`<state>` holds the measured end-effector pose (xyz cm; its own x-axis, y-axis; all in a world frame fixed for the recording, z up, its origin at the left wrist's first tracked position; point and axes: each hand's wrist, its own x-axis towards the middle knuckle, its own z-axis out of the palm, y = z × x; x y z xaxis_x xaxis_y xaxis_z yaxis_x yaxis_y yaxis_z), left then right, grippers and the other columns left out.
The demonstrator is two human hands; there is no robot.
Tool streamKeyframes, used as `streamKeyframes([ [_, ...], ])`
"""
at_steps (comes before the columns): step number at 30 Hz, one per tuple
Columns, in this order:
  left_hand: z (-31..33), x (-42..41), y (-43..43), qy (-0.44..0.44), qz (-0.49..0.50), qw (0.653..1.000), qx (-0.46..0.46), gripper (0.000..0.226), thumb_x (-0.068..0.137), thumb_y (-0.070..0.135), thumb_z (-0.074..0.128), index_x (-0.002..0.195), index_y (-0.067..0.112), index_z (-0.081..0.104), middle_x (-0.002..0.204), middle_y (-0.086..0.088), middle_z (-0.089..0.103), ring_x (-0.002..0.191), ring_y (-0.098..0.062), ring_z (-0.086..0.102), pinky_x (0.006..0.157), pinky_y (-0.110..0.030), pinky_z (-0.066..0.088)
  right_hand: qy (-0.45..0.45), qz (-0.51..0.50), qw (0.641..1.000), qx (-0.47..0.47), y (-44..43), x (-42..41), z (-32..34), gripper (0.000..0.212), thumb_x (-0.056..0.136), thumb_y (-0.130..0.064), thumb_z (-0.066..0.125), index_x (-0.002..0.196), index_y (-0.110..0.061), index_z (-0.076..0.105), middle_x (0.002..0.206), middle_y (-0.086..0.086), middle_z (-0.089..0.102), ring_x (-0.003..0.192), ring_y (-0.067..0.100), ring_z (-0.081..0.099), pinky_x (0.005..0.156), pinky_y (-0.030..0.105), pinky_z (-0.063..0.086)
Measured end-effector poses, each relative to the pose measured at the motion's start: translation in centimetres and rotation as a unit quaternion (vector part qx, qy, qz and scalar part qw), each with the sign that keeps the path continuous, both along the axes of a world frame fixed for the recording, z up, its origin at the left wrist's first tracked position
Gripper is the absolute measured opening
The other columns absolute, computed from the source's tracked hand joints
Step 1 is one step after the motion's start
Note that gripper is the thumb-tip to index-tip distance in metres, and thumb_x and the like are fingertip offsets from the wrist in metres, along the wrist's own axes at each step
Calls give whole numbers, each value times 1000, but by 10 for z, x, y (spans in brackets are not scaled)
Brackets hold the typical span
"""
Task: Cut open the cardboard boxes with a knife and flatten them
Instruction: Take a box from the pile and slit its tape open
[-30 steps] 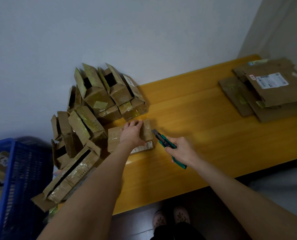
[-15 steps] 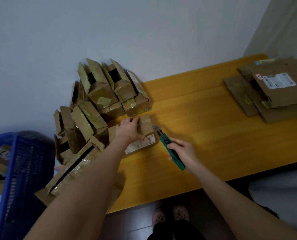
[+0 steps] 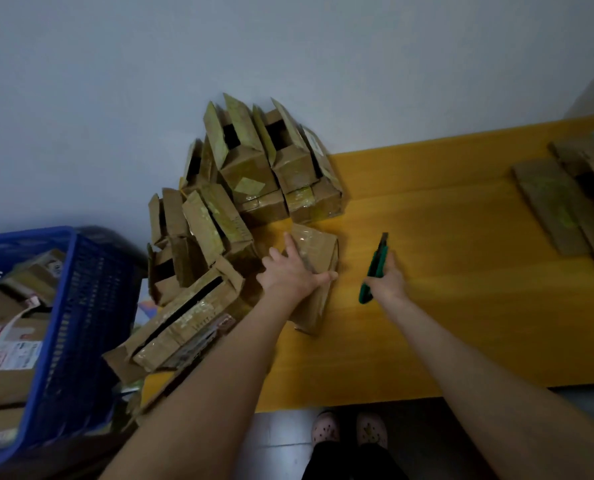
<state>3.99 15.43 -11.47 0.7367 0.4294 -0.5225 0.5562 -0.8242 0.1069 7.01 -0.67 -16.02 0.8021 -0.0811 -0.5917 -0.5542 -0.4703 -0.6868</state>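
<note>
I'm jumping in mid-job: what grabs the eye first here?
A heap of opened cardboard boxes leans against the wall at the left end of the table. In front of it the left hand presses on a taped box, while the right hand grips a green utility knife, blade clear of the cardboard. Flattened cardboard lies far right.

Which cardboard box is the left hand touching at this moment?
The small taped box lying on the yellow table in front of the pile, pressed under the left hand; no hand is on the piled boxes.
</note>
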Motion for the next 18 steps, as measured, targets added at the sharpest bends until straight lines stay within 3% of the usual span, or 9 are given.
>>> streamKeyframes([
  [4,1,-1,-1,-5,5,999,-41,118,75,74,59,154,23,-14,156,-16,16,138,-38,30,104,-50,41,-60,31,998,-14,19,2,16,61,96,-34,57,148,-10,35,138,9,53,122,29,54,99,40,47],
  [6,-2,-4,7,-11,1,995,-95,108,83,67,56,154,22,-13,157,-17,17,137,-38,34,106,-49,40,-31,82,996,2,36,0,21,64,88,-47,62,138,-11,48,129,8,59,114,29,59,93,44,51],
  [9,-10,-12,20,-10,25,977,-210,103,91,52,57,152,21,-20,155,-20,24,135,-38,38,111,-48,36,21,110,993,27,53,-4,24,54,83,-33,71,131,-16,51,120,7,61,108,28,60,84,42,54],
  [11,-13,-16,25,-12,38,971,-236,102,92,47,57,151,23,-22,154,-19,29,134,-36,41,111,-47,35,54,81,993,60,57,-5,21,52,84,-26,72,131,-16,51,121,8,61,107,27,59,79,40,54],
  [15,-15,-19,23,-32,31,979,-200,96,94,50,52,152,24,-19,150,-17,37,128,-34,48,107,-47,40,34,89,995,1,59,-1,14,36,84,-28,72,115,-14,62,98,4,63,86,22,62,71,37,58],
  [18,-15,-18,19,-41,26,986,-157,98,91,57,53,153,21,-14,149,-17,38,127,-36,50,103,-47,44,29,80,996,-30,62,2,12,28,81,-30,75,104,-17,65,95,3,66,84,23,65,74,40,60],
])
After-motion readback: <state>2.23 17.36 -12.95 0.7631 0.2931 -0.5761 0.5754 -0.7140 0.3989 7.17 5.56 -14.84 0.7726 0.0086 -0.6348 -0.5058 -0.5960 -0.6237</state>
